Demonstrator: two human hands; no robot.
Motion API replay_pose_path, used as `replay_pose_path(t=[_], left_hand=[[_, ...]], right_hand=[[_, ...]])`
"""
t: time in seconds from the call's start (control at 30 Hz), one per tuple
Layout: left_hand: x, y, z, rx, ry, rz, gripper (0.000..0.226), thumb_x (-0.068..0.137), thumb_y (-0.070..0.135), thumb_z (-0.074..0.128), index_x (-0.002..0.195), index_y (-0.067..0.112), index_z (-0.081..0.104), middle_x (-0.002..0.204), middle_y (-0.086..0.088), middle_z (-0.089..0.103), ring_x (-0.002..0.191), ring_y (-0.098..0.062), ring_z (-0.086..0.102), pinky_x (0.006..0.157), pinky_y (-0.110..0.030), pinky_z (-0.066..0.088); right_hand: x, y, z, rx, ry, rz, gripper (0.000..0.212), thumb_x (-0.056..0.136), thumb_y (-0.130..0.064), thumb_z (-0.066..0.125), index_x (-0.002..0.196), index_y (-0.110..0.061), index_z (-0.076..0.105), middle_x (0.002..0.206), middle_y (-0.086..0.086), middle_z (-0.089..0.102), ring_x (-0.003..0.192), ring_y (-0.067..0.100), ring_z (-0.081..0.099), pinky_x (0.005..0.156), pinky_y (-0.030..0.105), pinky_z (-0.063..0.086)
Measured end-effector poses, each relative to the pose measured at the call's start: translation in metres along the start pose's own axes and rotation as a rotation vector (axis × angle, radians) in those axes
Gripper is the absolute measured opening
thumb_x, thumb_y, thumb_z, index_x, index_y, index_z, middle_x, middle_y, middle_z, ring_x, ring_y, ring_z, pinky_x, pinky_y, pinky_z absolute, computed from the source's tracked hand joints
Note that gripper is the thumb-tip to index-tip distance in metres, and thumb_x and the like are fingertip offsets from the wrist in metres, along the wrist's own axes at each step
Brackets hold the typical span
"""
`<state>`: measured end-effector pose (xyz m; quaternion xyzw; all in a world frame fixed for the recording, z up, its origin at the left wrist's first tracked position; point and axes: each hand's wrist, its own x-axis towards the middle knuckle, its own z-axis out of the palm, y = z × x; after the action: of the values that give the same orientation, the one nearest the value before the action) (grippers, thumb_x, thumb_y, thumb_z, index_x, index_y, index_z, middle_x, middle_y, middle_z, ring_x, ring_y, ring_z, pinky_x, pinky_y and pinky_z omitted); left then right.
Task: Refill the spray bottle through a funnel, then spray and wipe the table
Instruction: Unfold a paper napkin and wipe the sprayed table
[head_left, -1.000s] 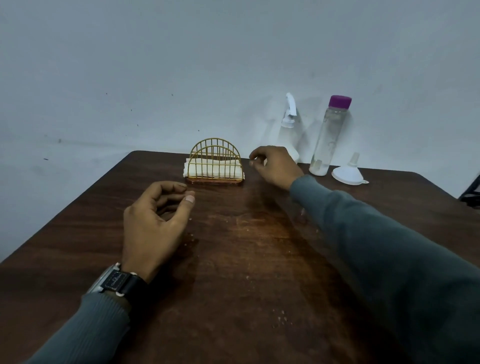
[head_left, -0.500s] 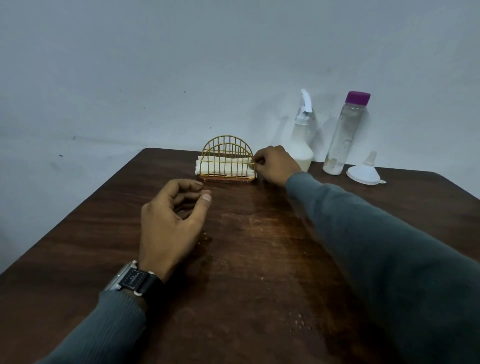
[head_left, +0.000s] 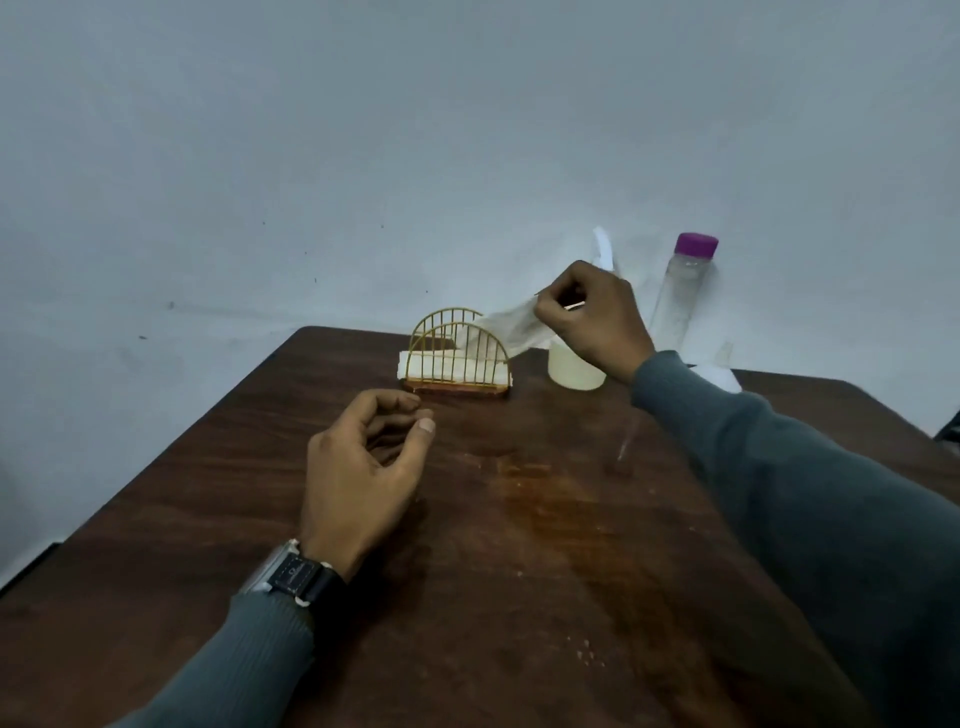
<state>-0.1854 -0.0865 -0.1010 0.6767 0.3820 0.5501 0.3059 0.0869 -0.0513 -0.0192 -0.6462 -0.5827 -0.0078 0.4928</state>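
Observation:
My right hand (head_left: 592, 322) pinches a white tissue (head_left: 511, 327) and holds it lifted, its lower end still trailing into the gold wire holder (head_left: 457, 358). More folded tissues lie in that holder. The white spray bottle (head_left: 574, 369) stands right behind my right hand, mostly hidden; only its base and trigger top show. A clear bottle with a purple cap (head_left: 685, 291) stands to its right. The white funnel (head_left: 719, 371) lies upside down beside it, partly behind my sleeve. My left hand (head_left: 369, 467) hovers over the dark wooden table (head_left: 519, 571), fingers loosely curled, holding nothing.
A wet, shiny patch (head_left: 545, 499) spreads over the middle of the table. The table's far edge meets a plain grey wall (head_left: 363, 182). A dark object (head_left: 950, 428) shows at the right border.
My right hand has risen from the holder's right side, pulling a tissue up and to the right with it. My left hand has stayed in place.

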Motion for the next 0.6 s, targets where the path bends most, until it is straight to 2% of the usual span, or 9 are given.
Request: replay_pose_path(t=[0.1, 0.23, 0.3, 0.4, 0.5, 0.53, 0.6], left_hand=[[-0.007, 0.011, -0.004, -0.029, -0.004, 0.027, 0.017, 0.088, 0.009, 0.078, 0.104, 0.015, 0.071, 0.094, 0.015, 0.076, 0.089, 0.010, 0.071, 0.073, -0.003, 0.051], [-0.022, 0.036, -0.006, -0.099, 0.013, 0.083, 0.024, 0.087, 0.005, 0.077, 0.109, 0.013, 0.070, 0.103, 0.011, 0.077, 0.096, 0.008, 0.071, 0.079, -0.008, 0.055], [-0.032, 0.057, -0.003, -0.152, 0.006, 0.124, 0.029, 0.085, 0.007, 0.079, 0.112, 0.014, 0.069, 0.106, 0.011, 0.077, 0.099, 0.005, 0.072, 0.085, -0.016, 0.058], [-0.053, 0.095, 0.008, -0.192, -0.066, 0.223, 0.040, 0.078, 0.018, 0.088, 0.112, 0.018, 0.069, 0.109, 0.010, 0.077, 0.104, -0.002, 0.073, 0.089, -0.023, 0.060], [-0.076, 0.125, 0.019, -0.180, -0.145, 0.248, 0.055, 0.067, 0.039, 0.095, 0.113, 0.024, 0.069, 0.110, 0.013, 0.076, 0.105, -0.003, 0.072, 0.088, -0.027, 0.061], [-0.082, 0.132, 0.022, -0.194, -0.148, 0.229, 0.060, 0.063, 0.044, 0.096, 0.113, 0.026, 0.069, 0.110, 0.013, 0.075, 0.106, -0.003, 0.072, 0.088, -0.027, 0.061], [-0.091, 0.143, 0.025, -0.248, -0.158, 0.170, 0.066, 0.057, 0.046, 0.097, 0.113, 0.028, 0.068, 0.109, 0.013, 0.075, 0.106, -0.002, 0.072, 0.087, -0.027, 0.061]], right_hand=[[-0.013, -0.030, -0.041, 0.092, 0.044, 0.056, 0.005, 0.086, -0.019, 0.072, 0.084, -0.016, 0.070, 0.079, -0.005, 0.073, 0.068, -0.002, 0.062, 0.065, 0.012, 0.050], [-0.047, -0.070, -0.094, 0.264, -0.082, 0.134, 0.001, 0.092, -0.016, 0.077, 0.092, -0.016, 0.077, 0.086, 0.009, 0.079, 0.081, 0.008, 0.071, 0.081, 0.022, 0.058], [-0.067, -0.086, -0.113, 0.302, -0.114, 0.179, 0.002, 0.091, -0.016, 0.079, 0.092, -0.015, 0.078, 0.088, 0.007, 0.081, 0.082, 0.008, 0.075, 0.077, 0.021, 0.061], [-0.090, -0.105, -0.127, 0.300, -0.138, 0.271, 0.006, 0.088, -0.015, 0.082, 0.085, -0.015, 0.077, 0.082, 0.002, 0.078, 0.076, 0.011, 0.075, 0.065, 0.023, 0.060], [-0.111, -0.115, -0.131, 0.301, -0.154, 0.373, 0.007, 0.085, -0.013, 0.084, 0.085, -0.014, 0.078, 0.095, 0.012, 0.080, 0.087, 0.021, 0.075, 0.083, 0.037, 0.064], [-0.120, -0.118, -0.132, 0.303, -0.149, 0.389, 0.006, 0.085, -0.013, 0.084, 0.086, -0.012, 0.078, 0.097, 0.014, 0.080, 0.087, 0.022, 0.074, 0.085, 0.038, 0.063], [-0.135, -0.120, -0.135, 0.308, -0.126, 0.402, 0.005, 0.085, -0.014, 0.084, 0.087, -0.012, 0.079, 0.093, 0.010, 0.079, 0.087, 0.020, 0.074, 0.079, 0.036, 0.062]])
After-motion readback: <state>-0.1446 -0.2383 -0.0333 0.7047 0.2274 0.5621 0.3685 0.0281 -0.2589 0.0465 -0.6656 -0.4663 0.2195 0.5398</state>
